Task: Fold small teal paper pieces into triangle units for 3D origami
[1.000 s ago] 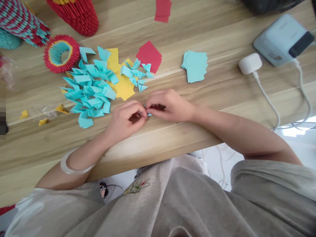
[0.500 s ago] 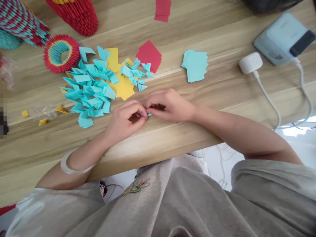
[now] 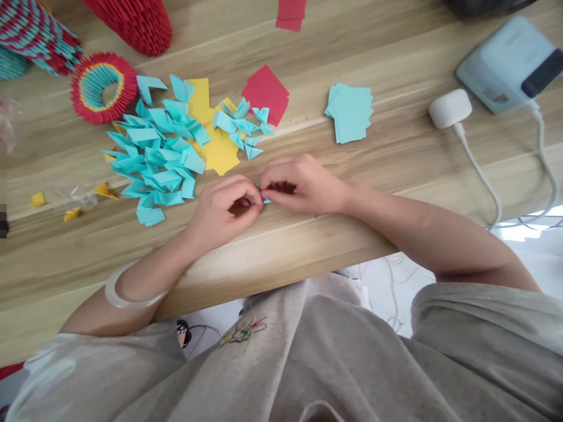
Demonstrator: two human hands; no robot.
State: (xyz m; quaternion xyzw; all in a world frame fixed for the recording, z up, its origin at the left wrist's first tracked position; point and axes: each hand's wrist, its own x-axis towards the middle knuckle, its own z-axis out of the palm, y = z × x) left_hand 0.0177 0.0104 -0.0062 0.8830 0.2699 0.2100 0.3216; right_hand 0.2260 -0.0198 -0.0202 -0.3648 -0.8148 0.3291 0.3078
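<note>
Near the table's front edge, my left hand [image 3: 229, 206] and my right hand [image 3: 303, 184] meet, fingertips pinched on a small turquoise paper piece [image 3: 267, 201]. Most of that piece is hidden behind the fingers. Left of and beyond my left hand lies a heap of folded turquoise paper pieces [image 3: 160, 155]. Several smaller folded turquoise triangles [image 3: 252, 149] rest just past my hands, partly on yellow paper sheets [image 3: 219, 153] and red paper sheets [image 3: 267, 94]. A stack of flat turquoise paper [image 3: 350, 114] sits beyond my right hand.
At the far left stand a red-rimmed paper ring [image 3: 104, 88], a red folded-paper form [image 3: 141, 26] and a striped one [image 3: 37, 35]. Small yellow folded pieces [image 3: 105, 190] lie by clear plastic. A white plug [image 3: 451, 108] and a pale blue device [image 3: 505, 64] with cables occupy the right.
The view has shifted slightly, so the table's things sit a little higher in it. Both hands keep their pinch on the turquoise paper piece, with hardly any movement.
</note>
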